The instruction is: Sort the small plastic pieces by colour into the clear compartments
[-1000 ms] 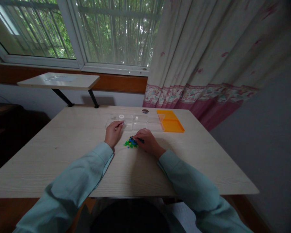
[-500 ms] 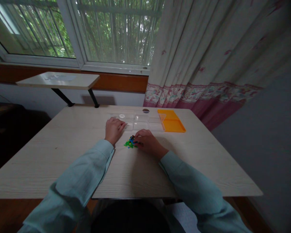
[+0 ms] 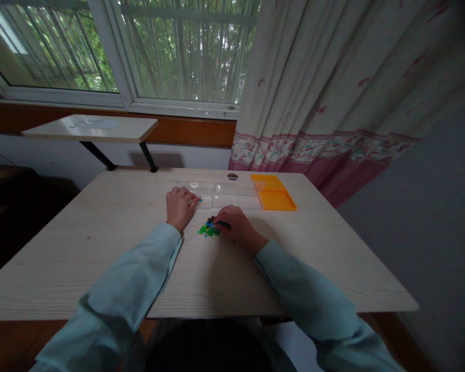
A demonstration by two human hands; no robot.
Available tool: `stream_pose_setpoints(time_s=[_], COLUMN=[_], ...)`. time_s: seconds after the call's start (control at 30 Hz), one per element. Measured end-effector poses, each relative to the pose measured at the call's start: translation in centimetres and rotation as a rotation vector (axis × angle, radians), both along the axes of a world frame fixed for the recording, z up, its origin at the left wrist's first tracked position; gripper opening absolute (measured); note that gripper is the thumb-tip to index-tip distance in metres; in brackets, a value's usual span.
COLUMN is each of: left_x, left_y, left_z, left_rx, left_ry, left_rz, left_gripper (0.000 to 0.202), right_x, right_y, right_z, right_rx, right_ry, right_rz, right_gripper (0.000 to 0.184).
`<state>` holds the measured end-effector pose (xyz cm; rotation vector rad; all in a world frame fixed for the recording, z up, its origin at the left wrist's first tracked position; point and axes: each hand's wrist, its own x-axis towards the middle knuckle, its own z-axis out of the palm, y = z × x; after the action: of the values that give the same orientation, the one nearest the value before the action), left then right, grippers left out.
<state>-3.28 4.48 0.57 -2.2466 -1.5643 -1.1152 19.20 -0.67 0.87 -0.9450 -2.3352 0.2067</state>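
Note:
My left hand [image 3: 179, 207] is at the near left corner of a clear plastic compartment box [image 3: 225, 196]. Its thumb and fingertips pinch a tiny blue piece [image 3: 200, 200] over the box's near left compartment. Just in front of the box lies a small pile of little plastic pieces [image 3: 208, 230], mostly green, with some blue, dark and yellow ones. My right hand [image 3: 238, 227] rests at the right side of this pile, fingers closed together at its edge. Something dark shows under those fingers; what it is, I cannot make out.
A shallow orange tray [image 3: 282, 201] adjoins the box's right end. Behind the box is a round cable hole [image 3: 232, 176] in the wooden table [image 3: 120, 248]. A raised white shelf [image 3: 96, 132] stands at the back left, and a curtain [image 3: 294, 103] hangs behind the table.
A tiny blue piece now shows at my left fingertips, and the left hand has shifted very slightly left. My right hand stays by the pile, its fingers slightly moved.

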Motion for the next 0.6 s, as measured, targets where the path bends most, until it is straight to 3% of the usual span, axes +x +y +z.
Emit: stream_pose_setpoints(time_s=[0.2, 0.4, 0.6], left_x=[0.0, 0.3, 1.8], left_y=[0.0, -0.5, -3.1], left_z=[0.0, 0.5, 1.5], left_rx=[-0.034, -0.028, -0.101], left_ry=[0.011, 0.007, -0.001], left_rz=[0.001, -0.012, -0.265], left_gripper=[0.030, 0.032, 0.033], right_x=[0.2, 0.4, 0.3], right_y=[0.4, 0.7, 0.7], right_z=[-0.1, -0.4, -0.6], right_rx=[-0.011, -0.122, -0.207], right_ry=[0.263, 0.485, 0.558], right_rz=[-0.171, -0.239, -0.201], right_gripper=[0.021, 0.023, 0.023])
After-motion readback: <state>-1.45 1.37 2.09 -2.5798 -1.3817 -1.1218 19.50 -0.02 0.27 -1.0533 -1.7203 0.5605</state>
